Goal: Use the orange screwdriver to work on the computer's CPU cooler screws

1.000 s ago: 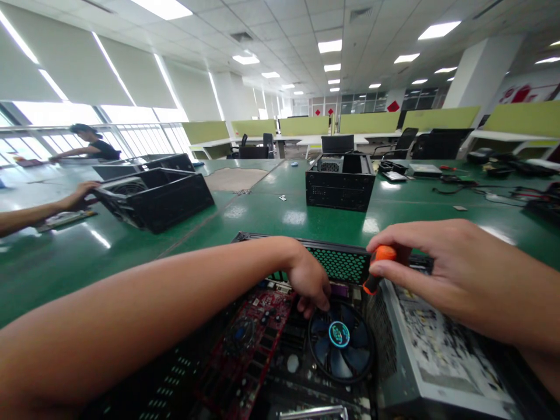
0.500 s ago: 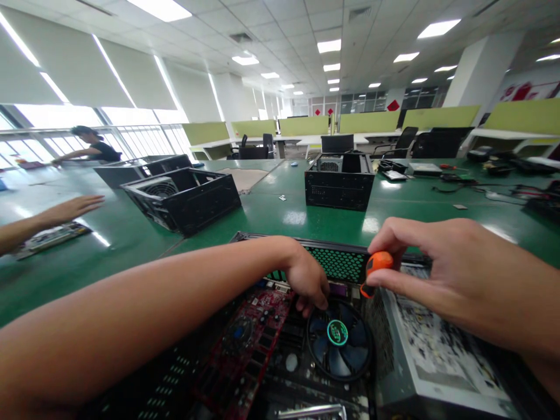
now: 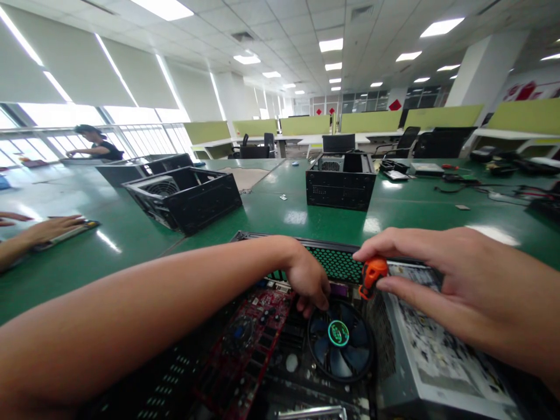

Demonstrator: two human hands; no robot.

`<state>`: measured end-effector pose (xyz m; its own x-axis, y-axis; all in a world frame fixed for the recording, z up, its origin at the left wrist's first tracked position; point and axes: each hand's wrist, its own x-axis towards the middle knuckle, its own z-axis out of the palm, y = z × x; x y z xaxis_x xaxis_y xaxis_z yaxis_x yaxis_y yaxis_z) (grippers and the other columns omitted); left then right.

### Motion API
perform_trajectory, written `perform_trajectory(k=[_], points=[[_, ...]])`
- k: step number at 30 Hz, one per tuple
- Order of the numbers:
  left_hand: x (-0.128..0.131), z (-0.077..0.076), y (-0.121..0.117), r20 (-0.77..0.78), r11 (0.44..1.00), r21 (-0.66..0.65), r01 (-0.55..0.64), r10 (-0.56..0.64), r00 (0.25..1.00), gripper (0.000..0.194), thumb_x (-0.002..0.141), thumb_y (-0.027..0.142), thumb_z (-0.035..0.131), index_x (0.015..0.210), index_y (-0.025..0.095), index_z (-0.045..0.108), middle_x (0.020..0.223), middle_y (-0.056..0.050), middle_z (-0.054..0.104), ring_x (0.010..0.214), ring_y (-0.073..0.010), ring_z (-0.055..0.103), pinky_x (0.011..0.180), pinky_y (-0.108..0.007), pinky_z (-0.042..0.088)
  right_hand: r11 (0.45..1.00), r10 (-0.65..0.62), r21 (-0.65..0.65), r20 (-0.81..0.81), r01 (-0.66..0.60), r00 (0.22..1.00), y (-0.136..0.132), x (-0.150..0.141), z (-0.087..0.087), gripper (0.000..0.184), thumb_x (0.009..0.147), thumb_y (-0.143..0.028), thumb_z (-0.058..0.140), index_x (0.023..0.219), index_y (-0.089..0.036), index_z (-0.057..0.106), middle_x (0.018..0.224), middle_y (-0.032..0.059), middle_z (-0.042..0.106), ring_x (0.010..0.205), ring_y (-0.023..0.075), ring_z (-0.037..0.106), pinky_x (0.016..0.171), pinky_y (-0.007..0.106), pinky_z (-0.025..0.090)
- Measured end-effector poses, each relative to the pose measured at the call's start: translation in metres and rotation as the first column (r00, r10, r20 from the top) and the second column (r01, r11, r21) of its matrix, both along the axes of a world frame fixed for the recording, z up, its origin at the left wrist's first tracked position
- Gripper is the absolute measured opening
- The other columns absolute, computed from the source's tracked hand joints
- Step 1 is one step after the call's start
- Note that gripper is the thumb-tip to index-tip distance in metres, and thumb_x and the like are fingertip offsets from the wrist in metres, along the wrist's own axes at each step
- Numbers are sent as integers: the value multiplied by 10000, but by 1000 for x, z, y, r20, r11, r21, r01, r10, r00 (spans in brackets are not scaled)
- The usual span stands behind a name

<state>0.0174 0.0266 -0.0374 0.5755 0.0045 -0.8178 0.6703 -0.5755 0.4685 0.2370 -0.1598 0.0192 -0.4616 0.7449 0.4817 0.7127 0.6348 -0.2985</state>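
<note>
My right hand (image 3: 455, 286) pinches the orange and black handle of a screwdriver (image 3: 374, 274) between thumb and fingertips, above the back edge of an open computer case; its shaft does not show. Down inside the case, my left hand (image 3: 307, 280) has its fingers curled beside the round black CPU fan (image 3: 340, 341); whatever they grip is hidden. A red graphics card (image 3: 249, 341) lies under my left forearm. To the right of the fan sits the metal power supply (image 3: 450, 350), with a worn white label. The case's back panel (image 3: 336, 263) has a honeycomb grille.
Several other open black cases, such as one at left (image 3: 188, 201) and one ahead (image 3: 340, 184), stand on the green table (image 3: 271, 216). Cables and drives (image 3: 426, 169) lie at right. Another person's hands (image 3: 48, 230) rest on a circuit board at left; a further person (image 3: 94, 143) sits beyond.
The screwdriver handle has turned in my right fingers, and that hand's grip has shifted slightly left. My left hand stays put. The neighbour's hand has lowered onto the board, and a second hand appears.
</note>
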Motion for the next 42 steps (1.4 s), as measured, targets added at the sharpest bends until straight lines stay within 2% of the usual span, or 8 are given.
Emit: perform_trajectory(k=[3,6,9,12,15,23,35,42], points=[[0,0,1,-8,1000,0,11,-11,1000,345,1075,252,783,731,270,768,848,-47,866,896,-301,813,865,-405,615,1000,7,4,-23,-7,1000,2,1,-2,142,1159,-274,766,1115,-344,882,923,-62,940,675,184,873,575,307,581],[-2,-1,2,-6,1000,-6,10,-10,1000,321,1076,255,787,755,271,767,855,-42,864,904,-301,812,863,-403,615,998,-28,52,-75,32,997,-1,-1,-4,142,1192,-323,751,1099,-342,857,908,-49,924,615,188,810,541,313,534],[-5,-3,3,7,1000,-20,4,-4,1000,284,1060,270,792,776,266,770,853,-41,864,890,-299,811,884,-409,632,995,-39,84,-107,48,994,-9,-2,-7,193,1237,-471,754,1152,-371,895,921,-19,943,654,240,841,587,334,605],[-8,-7,3,11,999,-37,-18,19,1000,272,1074,284,771,803,261,762,837,-32,852,884,-290,809,882,-400,643,991,-104,80,-79,110,991,-18,2,-15,301,1181,-647,828,1234,-378,953,960,41,963,848,344,927,706,393,710],[-10,-9,4,12,998,-49,-29,30,999,238,1068,295,774,834,257,759,841,-20,853,892,-282,801,869,-385,646,985,-158,59,-47,161,986,-21,10,-24,406,1126,-731,861,1294,-380,978,991,68,968,976,396,950,783,430,760],[-9,-13,6,20,998,-49,-26,27,999,236,1076,319,785,849,256,765,862,-30,859,891,-286,809,868,-394,654,987,-155,38,-54,157,987,-20,18,-31,412,1128,-742,844,1284,-386,980,983,64,959,979,390,954,803,431,785],[-6,-8,3,12,999,-46,-29,29,1000,240,1088,275,777,851,253,747,855,-23,847,900,-280,800,858,-379,645,991,-132,10,-50,133,990,-23,17,-38,372,1142,-716,841,1270,-394,978,972,46,951,943,367,954,795,421,796],[-5,-7,2,11,999,-35,5,-4,1000,261,1074,318,797,823,261,753,864,-31,857,904,-289,803,934,-417,660,992,-123,-8,-49,122,991,-21,13,-41,349,1151,-699,838,1261,-398,977,965,37,945,926,355,954,794,417,802]])
